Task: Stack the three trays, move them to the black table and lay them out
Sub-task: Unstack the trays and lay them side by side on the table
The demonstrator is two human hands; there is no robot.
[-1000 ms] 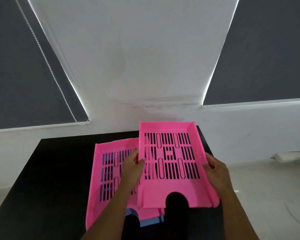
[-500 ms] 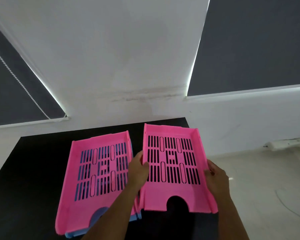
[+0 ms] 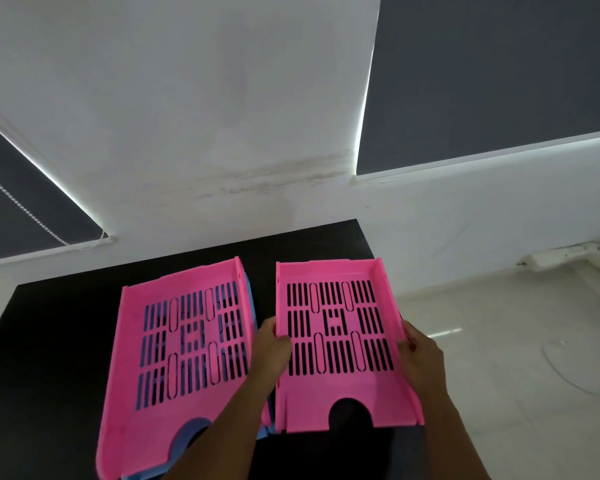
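Hands, left hand and right hand, grip pink tray over black table by white wall.

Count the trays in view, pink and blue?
3. One pink tray at the table's right, gripped by left hand and right hand. Second pink tray to its left, stacked on a mostly hidden blue tray.

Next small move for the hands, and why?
Probably let go of the right pink tray: both hands, left hand and right hand, grip its sides and it looks set on the black table. The left pink tray sits on a blue tray.
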